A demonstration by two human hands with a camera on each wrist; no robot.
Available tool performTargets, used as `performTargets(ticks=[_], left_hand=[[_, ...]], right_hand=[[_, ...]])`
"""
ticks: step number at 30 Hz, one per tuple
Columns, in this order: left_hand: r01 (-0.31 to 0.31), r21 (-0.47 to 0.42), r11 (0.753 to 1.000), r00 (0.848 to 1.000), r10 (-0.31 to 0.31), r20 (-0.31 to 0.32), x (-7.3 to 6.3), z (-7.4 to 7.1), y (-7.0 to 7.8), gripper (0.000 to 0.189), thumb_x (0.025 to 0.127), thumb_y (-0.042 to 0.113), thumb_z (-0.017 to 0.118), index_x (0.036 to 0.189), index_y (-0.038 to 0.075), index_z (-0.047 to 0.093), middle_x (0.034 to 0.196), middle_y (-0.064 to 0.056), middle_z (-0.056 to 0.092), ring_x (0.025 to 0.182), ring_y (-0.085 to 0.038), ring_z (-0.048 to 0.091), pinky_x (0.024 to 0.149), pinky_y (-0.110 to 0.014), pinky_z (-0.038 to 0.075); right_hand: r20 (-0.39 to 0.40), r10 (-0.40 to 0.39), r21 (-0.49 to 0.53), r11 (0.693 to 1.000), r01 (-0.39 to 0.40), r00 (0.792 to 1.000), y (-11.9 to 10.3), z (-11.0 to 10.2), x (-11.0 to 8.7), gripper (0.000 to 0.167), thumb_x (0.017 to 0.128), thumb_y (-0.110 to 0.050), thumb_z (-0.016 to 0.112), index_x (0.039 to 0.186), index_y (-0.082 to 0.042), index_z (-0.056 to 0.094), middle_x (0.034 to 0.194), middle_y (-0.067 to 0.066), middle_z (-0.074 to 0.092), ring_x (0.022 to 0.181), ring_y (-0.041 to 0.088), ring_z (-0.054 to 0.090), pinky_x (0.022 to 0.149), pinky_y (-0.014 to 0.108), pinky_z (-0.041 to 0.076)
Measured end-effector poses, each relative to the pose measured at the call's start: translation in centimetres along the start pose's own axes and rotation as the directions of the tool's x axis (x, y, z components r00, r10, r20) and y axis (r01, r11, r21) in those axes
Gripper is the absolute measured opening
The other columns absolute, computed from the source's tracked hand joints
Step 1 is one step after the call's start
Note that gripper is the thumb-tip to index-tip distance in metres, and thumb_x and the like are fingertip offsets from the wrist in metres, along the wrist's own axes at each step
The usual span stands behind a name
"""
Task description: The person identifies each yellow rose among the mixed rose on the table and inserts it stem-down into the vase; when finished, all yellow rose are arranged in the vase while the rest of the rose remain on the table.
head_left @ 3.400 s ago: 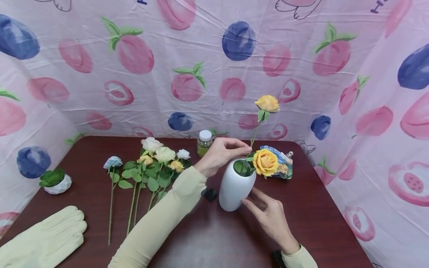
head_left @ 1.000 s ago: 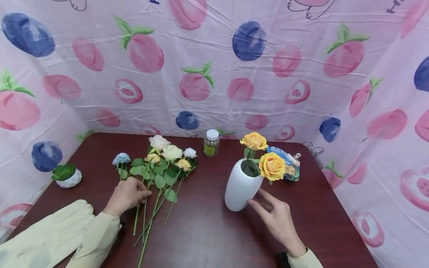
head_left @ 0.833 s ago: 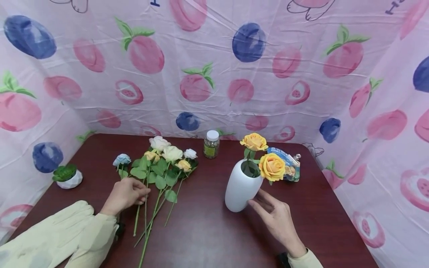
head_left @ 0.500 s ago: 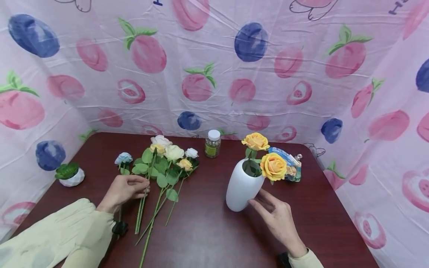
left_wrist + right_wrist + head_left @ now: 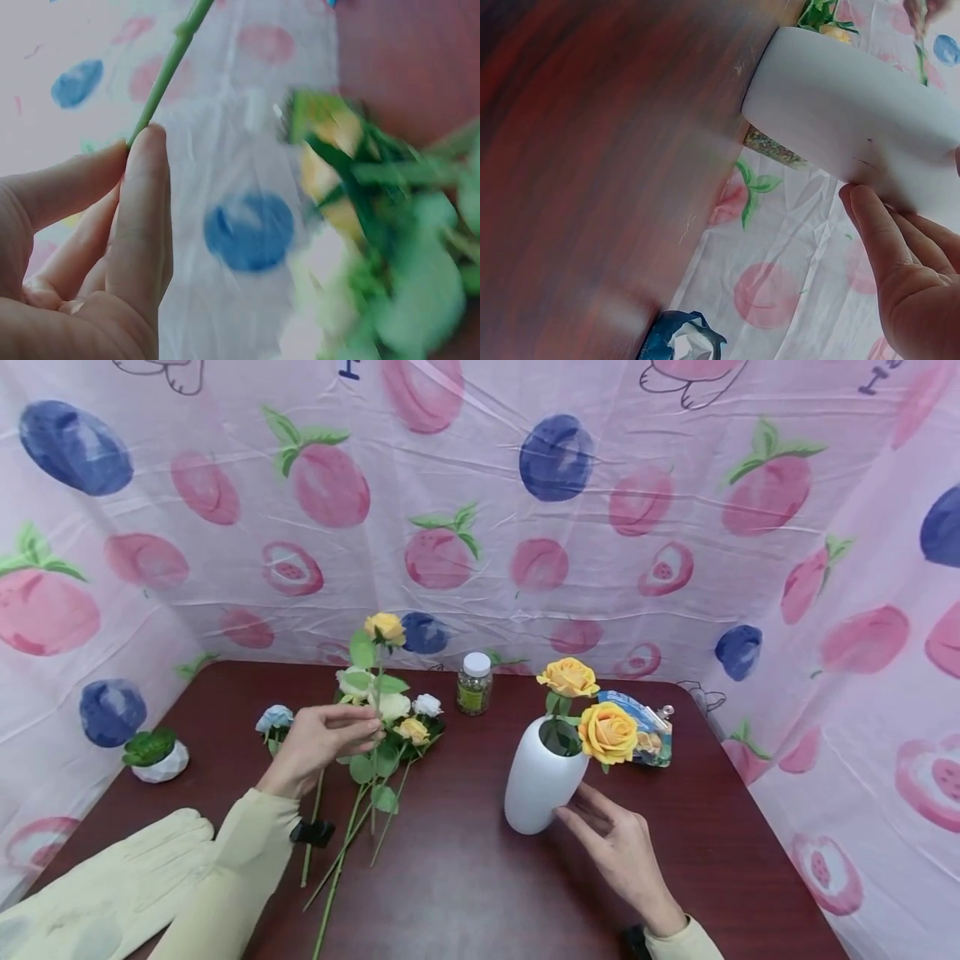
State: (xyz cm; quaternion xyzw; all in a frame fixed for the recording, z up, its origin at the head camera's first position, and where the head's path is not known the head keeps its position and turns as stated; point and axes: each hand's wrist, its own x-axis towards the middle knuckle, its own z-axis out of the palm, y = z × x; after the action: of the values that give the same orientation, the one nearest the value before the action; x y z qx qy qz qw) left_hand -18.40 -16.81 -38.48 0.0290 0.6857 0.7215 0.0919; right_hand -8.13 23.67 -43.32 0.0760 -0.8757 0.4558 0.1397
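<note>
My left hand pinches the green stem of a yellow rose between thumb and fingers, its bloom raised above the other flowers. The left wrist view shows the stem rising from the fingertips. At the right, a white vase holds two larger yellow roses. My right hand holds the vase low on its right side, thumb in front and fingers behind. In the right wrist view those fingers lie against the white wall.
White roses, another yellow rose and a blue flower lie left of centre. A lidded jar and a blue packet stand behind. At left are a potted succulent and a pale glove.
My left hand first put a yellow rose into the vase, then went to the flowers on the left. It has now lifted a smaller yellow rose up and right. The right hand stayed at the vase.
</note>
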Motion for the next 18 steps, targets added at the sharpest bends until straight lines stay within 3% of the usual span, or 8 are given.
performTargets(ticks=[4,14,18], left_hand=[[-0.055,-0.089,0.995,0.998,0.058,0.034,1.2,2.5,1.5,0.045,0.095,0.002,0.072,0.132,-0.019,0.057,0.105,-0.008,0.078,0.093,-0.017,0.077,0.087,-0.036,0.062],[-0.134,-0.171,0.976,0.984,0.152,0.097,3.3,8.2,5.0,0.032,0.095,-0.001,0.07,0.123,-0.015,0.064,0.096,-0.006,0.078,0.087,-0.016,0.077,0.083,-0.035,0.063],[-0.167,-0.2,0.966,0.975,0.191,0.11,3.9,10.1,6.4,0.029,0.094,-0.002,0.072,0.12,-0.013,0.067,0.096,-0.007,0.078,0.086,-0.016,0.077,0.083,-0.035,0.063]], right_hand=[[0.003,-0.011,-0.008,1.0,0.011,1.0,0.2,0.0,0.0,0.046,0.09,-0.025,0.081,0.131,-0.007,0.07,0.118,0.011,0.076,0.096,0.017,0.077,0.077,0.012,0.056],[0.004,-0.001,-0.04,0.999,0.001,1.0,0.2,0.1,0.0,0.047,0.091,-0.024,0.081,0.131,-0.004,0.069,0.116,0.013,0.076,0.096,0.019,0.077,0.077,0.024,0.062],[0.003,-0.006,-0.032,0.999,0.006,1.0,0.3,0.2,-0.1,0.046,0.091,-0.023,0.08,0.132,-0.005,0.069,0.117,0.013,0.076,0.096,0.019,0.077,0.077,0.023,0.062]])
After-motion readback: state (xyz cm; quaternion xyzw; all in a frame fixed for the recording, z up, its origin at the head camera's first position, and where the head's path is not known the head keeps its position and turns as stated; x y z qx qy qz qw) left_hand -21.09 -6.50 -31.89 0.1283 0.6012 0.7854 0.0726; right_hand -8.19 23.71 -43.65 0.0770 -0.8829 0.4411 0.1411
